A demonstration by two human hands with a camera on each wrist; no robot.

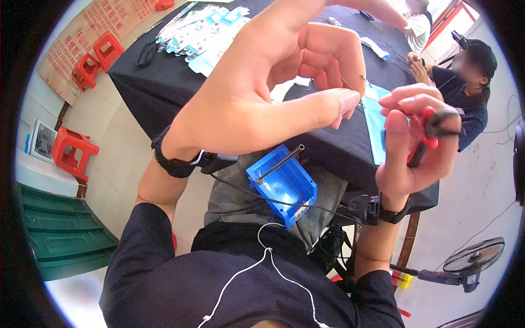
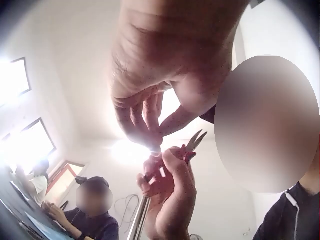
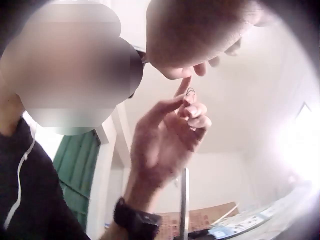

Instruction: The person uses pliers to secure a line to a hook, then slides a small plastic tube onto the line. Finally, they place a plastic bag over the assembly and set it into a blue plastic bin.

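Observation:
Raised close to the head camera, my left hand [image 1: 246, 104] has thumb and fingertips together. Between them is a thin, dark loop of wire or thread [image 3: 190, 92], seen best in the right wrist view. My right hand [image 1: 418, 147] is just to the right, holding small red-handled scissors [image 1: 429, 131] against the palm. The scissor blades [image 2: 198, 140] stick out past its thumb in the left wrist view, parted and pointing away from the loop. Right fingertips come up close to the left fingertips in both wrist views.
On my lap sits a blue plastic bin [image 1: 306, 188] with a metal rod [image 1: 281, 163] across it. The black-covered table [image 1: 147, 90] bears a pile of white cards [image 1: 205, 35] and a light-blue sheet [image 1: 374, 123]. Another person [image 1: 465, 98] sits at right; a fan [image 1: 473, 257] stands nearby.

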